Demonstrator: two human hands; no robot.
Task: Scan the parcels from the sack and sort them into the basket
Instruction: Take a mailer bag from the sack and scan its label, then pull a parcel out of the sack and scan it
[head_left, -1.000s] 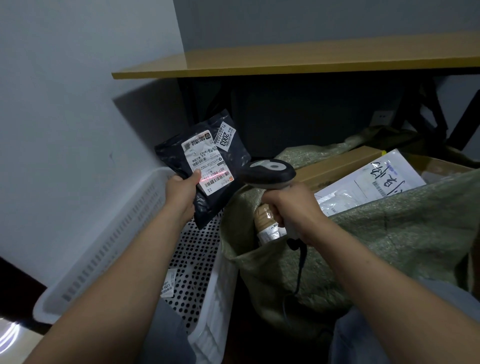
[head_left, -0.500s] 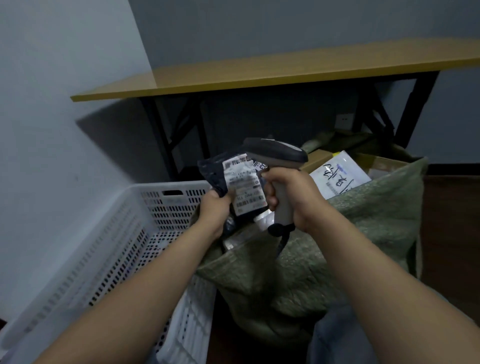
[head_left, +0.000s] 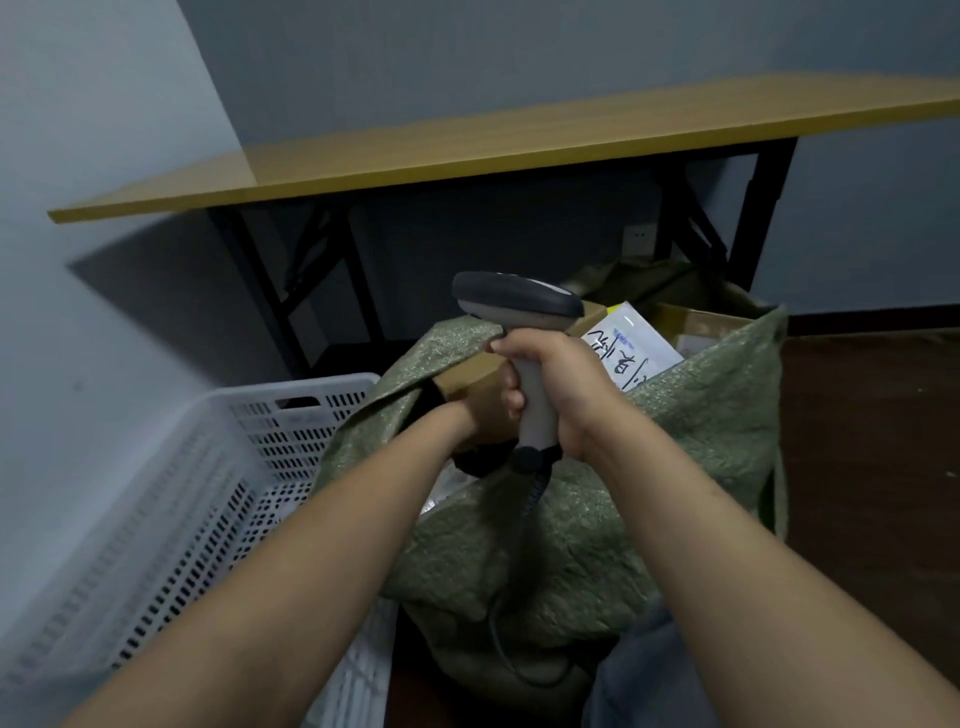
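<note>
Well to the left of my left hand (head_left: 483, 410) stands the white basket (head_left: 291, 385), with its near wall beside my forearm. That hand is down in the mouth of the green sack (head_left: 675, 441), tucked behind my right fist. I cannot tell whether its fingers are curled on anything. A dark shape (head_left: 478, 462) shows just under the wrist, perhaps a soft mailer, but it is too dim to say.

My right hand (head_left: 550, 395) is wrapped firmly round the handle of the scanner (head_left: 519, 306), head up and pointing left, with the cord hanging below my fist.

Just right of that fist, a white parcel (head_left: 631, 353) with handwriting sticks up out of the sack. I judge it a thin plastic mailer: light, floppy and rather slick. I would pinch it at its upper corner, thumb on the face, so the label stays flat for the beam.

Beyond it lies a cardboard box (head_left: 701, 322). It is probably stiff and heavier, so I would take it along one edge with a wide hold, not by a flap.
</note>
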